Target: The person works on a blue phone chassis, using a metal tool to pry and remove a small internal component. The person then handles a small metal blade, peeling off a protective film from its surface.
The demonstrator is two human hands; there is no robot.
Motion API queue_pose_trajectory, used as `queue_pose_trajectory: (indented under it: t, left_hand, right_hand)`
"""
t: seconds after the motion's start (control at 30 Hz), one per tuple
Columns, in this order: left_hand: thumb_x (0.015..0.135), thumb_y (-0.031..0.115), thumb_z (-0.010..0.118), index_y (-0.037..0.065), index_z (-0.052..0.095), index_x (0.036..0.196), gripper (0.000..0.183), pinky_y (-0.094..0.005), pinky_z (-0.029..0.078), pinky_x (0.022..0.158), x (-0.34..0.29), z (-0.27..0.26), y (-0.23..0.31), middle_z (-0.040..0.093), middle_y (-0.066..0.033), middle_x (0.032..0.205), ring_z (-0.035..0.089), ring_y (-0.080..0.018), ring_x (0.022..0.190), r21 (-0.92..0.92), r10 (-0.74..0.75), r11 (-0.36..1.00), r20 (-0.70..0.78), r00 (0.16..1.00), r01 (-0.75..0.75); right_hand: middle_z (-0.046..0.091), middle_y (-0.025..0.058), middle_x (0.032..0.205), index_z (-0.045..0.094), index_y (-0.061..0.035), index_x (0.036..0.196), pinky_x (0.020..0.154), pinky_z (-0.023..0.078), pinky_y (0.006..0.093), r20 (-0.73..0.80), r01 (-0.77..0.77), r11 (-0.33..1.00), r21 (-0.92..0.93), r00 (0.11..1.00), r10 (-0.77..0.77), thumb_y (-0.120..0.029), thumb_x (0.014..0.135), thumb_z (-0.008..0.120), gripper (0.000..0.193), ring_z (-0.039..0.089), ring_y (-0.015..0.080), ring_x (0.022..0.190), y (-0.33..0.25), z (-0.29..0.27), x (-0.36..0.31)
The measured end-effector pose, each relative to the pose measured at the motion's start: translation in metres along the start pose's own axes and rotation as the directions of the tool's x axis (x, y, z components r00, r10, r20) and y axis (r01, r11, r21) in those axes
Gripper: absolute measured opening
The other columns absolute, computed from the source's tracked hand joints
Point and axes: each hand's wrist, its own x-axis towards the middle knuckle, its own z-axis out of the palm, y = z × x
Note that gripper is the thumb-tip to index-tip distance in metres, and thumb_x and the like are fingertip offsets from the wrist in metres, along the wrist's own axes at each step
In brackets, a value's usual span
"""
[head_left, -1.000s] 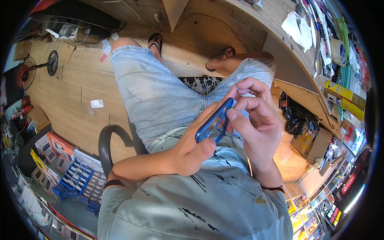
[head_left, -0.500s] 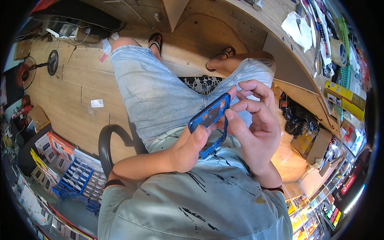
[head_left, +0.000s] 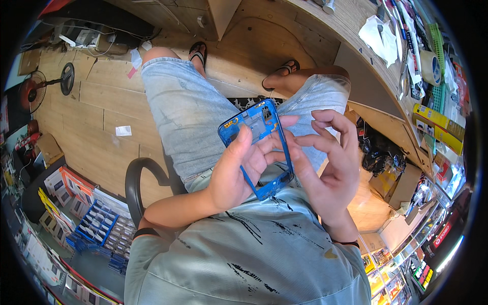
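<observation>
A blue phone mid-frame (head_left: 267, 192) is tilted in front of my lap, its inner side facing up. Its upper part has small gold contacts and a greyish panel, while the lower part is an open window. My left hand (head_left: 231, 170) grips it, thumb over the left edge and fingers behind, partly seen through the window. At the right edge, my right hand (head_left: 330, 165) has thumb and index finger pinched close together against the frame's side. Its other fingers are curled loosely above. Any small part between those fingertips is too small to make out.
A wooden desk (head_left: 351, 30) at the upper right bears tools, white paper and a yellow box (head_left: 438, 128). Left of me are a black chair armrest (head_left: 134, 185) and a blue divided tray (head_left: 96, 223). A fan (head_left: 33, 91) stands far left; black plastic bags (head_left: 381, 152) lie right.
The phone frame has turned from a steep slant to show its inner face more fully, and moved slightly left. My left thumb shifted upward along it; my right hand stays at its right edge.
</observation>
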Motion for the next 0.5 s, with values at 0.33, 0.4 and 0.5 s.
queue_pose_trajectory:
  t: [0.33,0.4,0.5]
  left_hand:
    - [0.108,0.056,0.035,0.000,0.043,0.147,0.069,-0.0442,0.041,0.110,-0.002,-0.003,-0.010,0.050,-0.0175,0.146,0.053,-0.0276,0.129,0.025,0.082,0.996,0.013,0.997,-0.082]
    - [0.108,0.055,0.035,0.001,0.043,0.147,0.068,-0.0446,0.040,0.111,-0.003,-0.003,-0.012,0.049,-0.0165,0.147,0.052,-0.0277,0.131,0.040,0.103,0.994,0.008,0.995,-0.103]
    - [0.108,0.055,0.035,0.003,0.043,0.147,0.066,-0.0450,0.038,0.112,-0.004,-0.008,-0.016,0.047,-0.0159,0.149,0.050,-0.0276,0.133,0.095,0.108,0.989,0.040,0.993,-0.112]
  right_hand:
    - [0.061,0.0202,0.124,0.073,-0.0014,0.095,0.091,0.050,0.0412,-0.131,0.099,0.977,-0.190,0.983,-0.126,-0.003,0.076,0.084,0.022,0.061,0.0327,0.109,0.005,0.021,-0.002]
    - [0.063,0.0193,0.123,0.073,-0.0020,0.094,0.089,0.049,0.0402,-0.156,0.110,0.971,-0.213,0.977,-0.145,-0.003,0.076,0.083,0.021,0.060,0.0325,0.108,0.007,0.024,-0.002]
    - [0.065,0.0180,0.123,0.073,-0.0020,0.092,0.087,0.048,0.0391,-0.182,0.113,0.967,-0.228,0.971,-0.157,-0.003,0.075,0.083,0.020,0.060,0.0322,0.107,0.007,0.027,-0.001]
